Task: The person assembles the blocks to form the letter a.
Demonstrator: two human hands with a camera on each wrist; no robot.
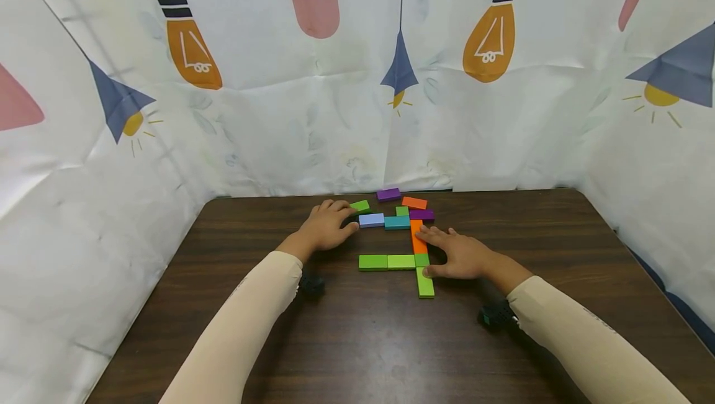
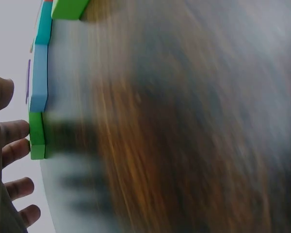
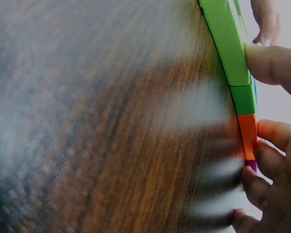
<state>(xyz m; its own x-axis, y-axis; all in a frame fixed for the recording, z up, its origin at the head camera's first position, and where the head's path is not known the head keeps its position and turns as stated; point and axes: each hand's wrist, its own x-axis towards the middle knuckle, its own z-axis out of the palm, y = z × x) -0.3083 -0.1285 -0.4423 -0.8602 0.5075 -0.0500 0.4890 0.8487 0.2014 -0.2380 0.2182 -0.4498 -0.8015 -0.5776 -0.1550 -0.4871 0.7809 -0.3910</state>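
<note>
Bare hands are resting over a wood-grained surface (image 1: 363,342), where a person in pale sleeves (image 1: 240,323) is tending a layout of coloured blocks. At left, the left hand (image 1: 329,225) is holding its fingers spread, fingertips seemingly touching a green block (image 1: 360,206) at the layout's far left; the thumb is standing apart from it, so nothing is being pinched. That block is lying aslant, just beyond a light blue block (image 1: 371,221) that is meeting a teal block (image 1: 397,223) end to end. At right, the right hand (image 1: 460,255) is fanning its fingers, thumb against the near lime block (image 1: 425,287) and forefinger beside an orange block (image 1: 419,241), with a small green block (image 1: 421,260) sitting between those two. Good handling here is probably calling for light, even pressure: the right hand should be steadying the column without pushing it sideways, while the left should be nudging the slanted piece gently, its thumb staying clear of the light blue one.
</note>
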